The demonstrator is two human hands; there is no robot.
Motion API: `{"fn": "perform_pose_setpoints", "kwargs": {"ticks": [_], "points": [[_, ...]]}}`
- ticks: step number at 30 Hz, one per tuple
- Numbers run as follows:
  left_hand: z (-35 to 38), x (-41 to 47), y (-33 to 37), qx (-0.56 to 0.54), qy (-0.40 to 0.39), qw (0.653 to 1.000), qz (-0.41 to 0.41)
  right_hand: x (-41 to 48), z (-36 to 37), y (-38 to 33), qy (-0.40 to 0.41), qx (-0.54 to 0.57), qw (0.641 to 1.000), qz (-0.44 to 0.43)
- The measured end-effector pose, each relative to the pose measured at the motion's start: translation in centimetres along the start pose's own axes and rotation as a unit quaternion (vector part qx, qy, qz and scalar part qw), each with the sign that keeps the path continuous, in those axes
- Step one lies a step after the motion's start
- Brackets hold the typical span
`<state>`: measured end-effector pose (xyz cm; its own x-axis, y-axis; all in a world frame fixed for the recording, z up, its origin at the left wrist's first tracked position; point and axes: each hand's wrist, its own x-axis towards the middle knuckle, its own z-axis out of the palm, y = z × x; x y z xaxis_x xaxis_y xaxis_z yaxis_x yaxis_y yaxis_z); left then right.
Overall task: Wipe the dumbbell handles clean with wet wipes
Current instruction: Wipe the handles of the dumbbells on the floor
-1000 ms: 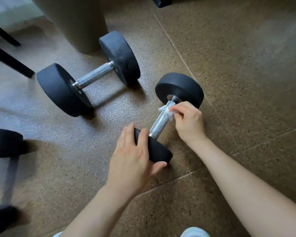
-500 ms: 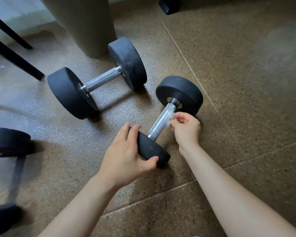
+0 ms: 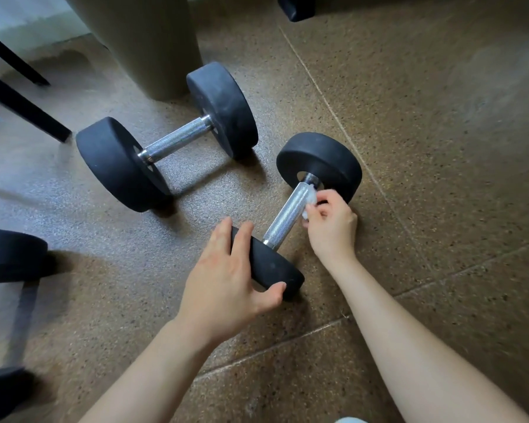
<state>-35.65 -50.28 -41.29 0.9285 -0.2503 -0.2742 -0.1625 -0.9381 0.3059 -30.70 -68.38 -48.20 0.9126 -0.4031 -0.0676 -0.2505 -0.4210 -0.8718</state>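
My left hand (image 3: 226,288) grips the dumbbell (image 3: 290,209) end | my right hand (image 3: 332,227) pinches a wet wipe (image 3: 310,200) against its handle (image 3: 287,213)

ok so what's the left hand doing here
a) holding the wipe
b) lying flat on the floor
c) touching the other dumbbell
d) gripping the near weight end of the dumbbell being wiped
D: the left hand curls fingers and thumb round the near black head of the dumbbell, while the right hand pinches the wet wipe against the handle.
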Motion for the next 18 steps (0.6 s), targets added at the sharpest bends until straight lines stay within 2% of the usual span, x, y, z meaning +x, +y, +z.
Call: {"fn": "perform_pose_setpoints", "kwargs": {"ticks": [3, 5, 7, 9, 12, 15, 16, 18], "points": [[0.0, -0.1, 0.3, 0.014, 0.001, 1.0, 0.006, -2.9, -0.6, 0.0, -0.103, -0.033, 0.99, -0.09], [-0.1, -0.2, 0.4, 0.022, -0.004, 1.0, 0.006, -1.3, -0.6, 0.3, -0.068, -0.088, 0.985, -0.131], [-0.1, -0.2, 0.4, 0.03, -0.008, 0.999, 0.01, 1.2, -0.7, 0.5, 0.0, -0.093, 0.992, -0.09], [0.1, -0.4, 0.4, 0.047, -0.004, 0.999, 0.019, 0.4, -0.6, 0.6, -0.019, -0.074, 0.994, -0.076], [0.2, -0.8, 0.6, 0.055, 0.027, 0.998, 0.032, -2.9, -1.1, 0.1, -0.116, -0.064, 0.982, -0.135], [0.5, -0.9, 0.8, 0.021, 0.057, 0.998, 0.033, 0.4, -1.4, 0.4, -0.007, -0.08, 0.99, -0.114], [0.7, -1.2, 0.8, 0.011, 0.076, 0.996, 0.039, 0.7, -1.5, 0.6, -0.001, -0.088, 0.99, -0.106], [0.7, -1.6, 1.1, -0.003, 0.099, 0.994, 0.05, -0.7, -1.9, 0.0, -0.051, -0.103, 0.984, -0.138]]}}
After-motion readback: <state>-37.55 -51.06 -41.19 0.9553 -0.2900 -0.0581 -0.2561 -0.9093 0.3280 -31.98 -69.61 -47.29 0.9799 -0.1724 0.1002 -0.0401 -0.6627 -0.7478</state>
